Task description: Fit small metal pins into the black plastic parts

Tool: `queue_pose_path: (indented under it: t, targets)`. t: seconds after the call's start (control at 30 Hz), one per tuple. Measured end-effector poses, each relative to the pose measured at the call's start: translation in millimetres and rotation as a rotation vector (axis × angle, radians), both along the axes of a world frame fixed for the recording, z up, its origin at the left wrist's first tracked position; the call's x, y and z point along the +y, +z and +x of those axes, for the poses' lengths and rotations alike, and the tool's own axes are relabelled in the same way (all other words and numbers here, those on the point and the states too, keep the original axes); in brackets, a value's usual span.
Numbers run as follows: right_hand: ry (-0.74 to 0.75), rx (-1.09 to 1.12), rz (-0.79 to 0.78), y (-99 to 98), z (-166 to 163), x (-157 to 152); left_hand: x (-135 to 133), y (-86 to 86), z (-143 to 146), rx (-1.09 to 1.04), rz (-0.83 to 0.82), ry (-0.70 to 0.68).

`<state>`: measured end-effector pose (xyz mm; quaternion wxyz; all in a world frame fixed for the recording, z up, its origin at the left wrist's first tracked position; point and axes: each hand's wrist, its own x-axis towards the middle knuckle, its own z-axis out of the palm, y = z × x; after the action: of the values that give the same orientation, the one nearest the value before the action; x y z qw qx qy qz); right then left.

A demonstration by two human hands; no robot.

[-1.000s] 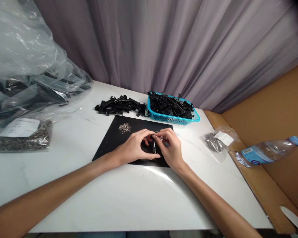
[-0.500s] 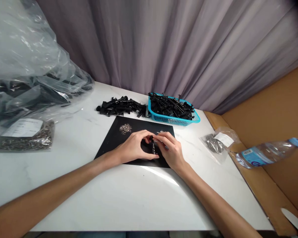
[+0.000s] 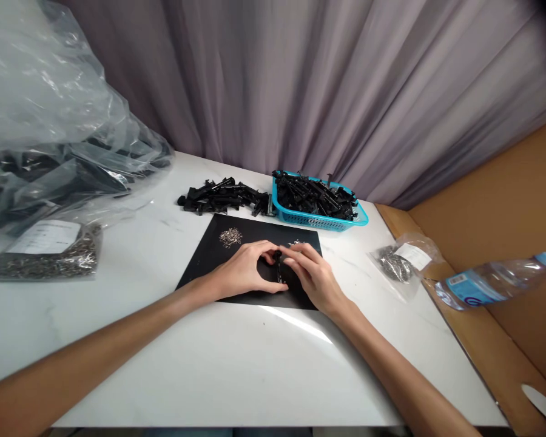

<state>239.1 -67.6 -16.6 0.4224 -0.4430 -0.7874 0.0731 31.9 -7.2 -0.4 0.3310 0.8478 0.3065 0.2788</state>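
My left hand (image 3: 243,270) holds a slim black plastic part (image 3: 279,267) upright between its thumb and fingers, above a black mat (image 3: 204,255). My right hand (image 3: 316,276) is at the same part, its index fingertip on the upper end and its thumb bent close below. Any small metal piece between those fingertips is too small to make out. A pile of small metal clips or springs (image 3: 230,237) lies on the mat beyond my left hand. More small metal pieces (image 3: 296,243) show just behind my right fingers, partly hidden.
Behind the mat are a heap of black plastic parts (image 3: 222,197) and a blue basket (image 3: 321,223) full of them. Clear bags (image 3: 45,249) of metal pieces and black parts stand left. At right are a small bag (image 3: 398,264), a plastic bottle (image 3: 486,282) and cardboard (image 3: 505,237).
My right fingers have shifted slightly along the black plastic part toward its upper end, with the thumb drawn back a little. My left hand keeps its hold; the view has moved slightly.
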Motion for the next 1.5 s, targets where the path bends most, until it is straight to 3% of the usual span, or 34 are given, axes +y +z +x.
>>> queue_pose_path:
  t: [0.17,0.3,0.43,1.07,1.5]
  targets:
    - [-0.184,0.129,-0.007,15.5,7,0,0,0.1,0,0.007,-0.023,0.001]
    - [-0.080,0.402,-0.278,14.6,10,5,-2,1.3,1,-0.005,-0.040,-0.007]
    - [0.005,0.563,-0.341,10.1,9,11,-1,-0.1,1,-0.010,-0.034,-0.006]
    - [0.097,0.526,-0.364,12.9,0,5,-2,-0.4,-1,0.030,0.072,-0.088]
    - [0.078,0.534,-0.399,19.6,0,3,-5,0.6,-2,0.056,0.265,-0.062]
